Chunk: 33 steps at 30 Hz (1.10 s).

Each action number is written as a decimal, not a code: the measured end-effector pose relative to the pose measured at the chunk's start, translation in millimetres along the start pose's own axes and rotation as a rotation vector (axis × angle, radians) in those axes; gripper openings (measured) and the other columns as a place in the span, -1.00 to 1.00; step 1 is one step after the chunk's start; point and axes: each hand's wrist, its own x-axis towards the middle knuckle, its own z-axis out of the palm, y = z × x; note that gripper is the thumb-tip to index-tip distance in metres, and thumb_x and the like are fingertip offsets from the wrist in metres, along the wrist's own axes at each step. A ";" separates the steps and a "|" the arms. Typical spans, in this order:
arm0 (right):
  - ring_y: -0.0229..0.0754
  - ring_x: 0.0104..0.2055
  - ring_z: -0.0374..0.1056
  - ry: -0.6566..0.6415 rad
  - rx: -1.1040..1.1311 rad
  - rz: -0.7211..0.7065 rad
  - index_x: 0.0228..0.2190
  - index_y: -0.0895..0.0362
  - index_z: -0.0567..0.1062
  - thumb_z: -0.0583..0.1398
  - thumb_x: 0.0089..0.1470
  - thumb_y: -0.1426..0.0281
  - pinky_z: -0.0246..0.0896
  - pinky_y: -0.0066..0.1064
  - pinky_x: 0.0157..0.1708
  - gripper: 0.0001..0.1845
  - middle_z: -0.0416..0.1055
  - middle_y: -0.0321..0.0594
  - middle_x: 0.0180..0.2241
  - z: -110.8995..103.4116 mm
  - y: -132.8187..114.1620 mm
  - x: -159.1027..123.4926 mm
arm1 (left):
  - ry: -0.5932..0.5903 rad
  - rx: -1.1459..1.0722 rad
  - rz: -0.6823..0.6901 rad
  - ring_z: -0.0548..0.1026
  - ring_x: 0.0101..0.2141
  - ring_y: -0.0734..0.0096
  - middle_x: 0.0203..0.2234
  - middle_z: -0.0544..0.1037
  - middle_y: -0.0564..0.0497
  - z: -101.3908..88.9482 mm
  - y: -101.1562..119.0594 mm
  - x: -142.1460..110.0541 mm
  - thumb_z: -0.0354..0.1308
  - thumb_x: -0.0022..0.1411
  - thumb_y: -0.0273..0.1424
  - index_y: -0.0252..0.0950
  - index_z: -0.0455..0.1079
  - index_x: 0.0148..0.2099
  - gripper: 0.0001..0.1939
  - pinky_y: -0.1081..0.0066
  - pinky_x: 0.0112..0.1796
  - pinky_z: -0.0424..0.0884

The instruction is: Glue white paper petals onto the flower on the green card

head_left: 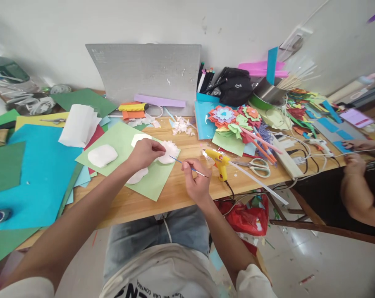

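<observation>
My right hand [197,180] is closed around a thin blue paintbrush [192,169]. The brush's tip reaches the right side of a white piece with a ruffled edge [168,154], whose material I cannot make out. At that piece's left edge, my left hand [146,154] has its thumb and fingers pinched together on it. Under the piece lies a light green paper sheet [154,184]. Smooth white pieces [102,155] also rest on this sheet, one partly hidden behind my left hand and another below my left wrist.
A yellow glue gun [220,159] and scissors [259,167] lie right of my right hand. Paper flowers [226,118] sit behind them. White scraps [181,125] lie farther back. Blue paper [47,165] and a white roll [78,125] are at left. At far right, another person's hands [357,155] rest on the table.
</observation>
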 end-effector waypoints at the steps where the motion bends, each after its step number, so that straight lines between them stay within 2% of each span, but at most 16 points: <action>1: -0.23 -0.36 0.35 -0.008 -0.004 -0.009 -0.38 0.12 0.43 0.07 0.21 0.37 0.26 -0.37 -0.31 -0.83 0.43 -0.22 -0.42 1.1 0.0 0.7 | -0.010 0.019 -0.005 0.53 -0.34 0.30 -0.43 0.62 0.03 0.1 0.1 -1.1 0.23 0.01 -0.28 -0.22 0.57 -0.35 -0.83 0.37 -0.26 0.39; 10: -0.22 -0.36 0.38 -0.019 -0.022 -0.029 -0.39 0.11 0.42 0.07 0.21 0.34 0.31 -0.37 -0.31 -0.81 0.44 -0.22 -0.44 5.5 0.4 2.8 | -0.023 0.144 0.009 0.49 -0.35 0.31 -0.40 0.61 0.03 -2.0 1.9 0.2 0.17 0.09 -0.31 -0.22 0.58 -0.31 -0.82 0.36 -0.27 0.35; 14: -0.23 -0.36 0.38 -0.033 -0.031 -0.038 -0.38 0.11 0.43 0.07 0.21 0.35 0.31 -0.37 -0.30 -0.82 0.45 -0.24 -0.43 7.2 1.5 3.7 | 0.020 0.207 0.053 0.44 -0.35 0.32 -0.36 0.55 0.01 -0.4 -4.1 4.1 0.18 0.09 -0.28 -0.19 0.60 -0.31 -0.81 0.35 -0.28 0.32; 23: -0.19 -0.30 0.40 -0.079 -0.029 -0.064 -0.34 0.11 0.45 0.06 0.22 0.36 0.32 -0.34 -0.24 -0.81 0.48 -0.17 -0.38 15.0 4.8 3.6 | 0.086 0.111 0.042 0.43 -0.29 0.31 -0.32 0.48 0.00 8.1 -12.2 1.4 0.17 0.07 -0.30 -0.18 0.62 -0.29 -0.79 0.34 -0.16 0.33; 33: -0.18 -0.29 0.38 -0.088 -0.077 -0.113 -0.32 0.10 0.44 0.06 0.21 0.38 0.29 -0.33 -0.24 -0.83 0.47 -0.16 -0.37 21.3 10.1 4.8 | 0.061 0.074 0.024 0.43 -0.32 0.31 -0.32 0.55 -0.02 9.1 -10.6 1.7 0.19 0.04 -0.32 -0.21 0.62 -0.31 -0.79 0.37 -0.22 0.36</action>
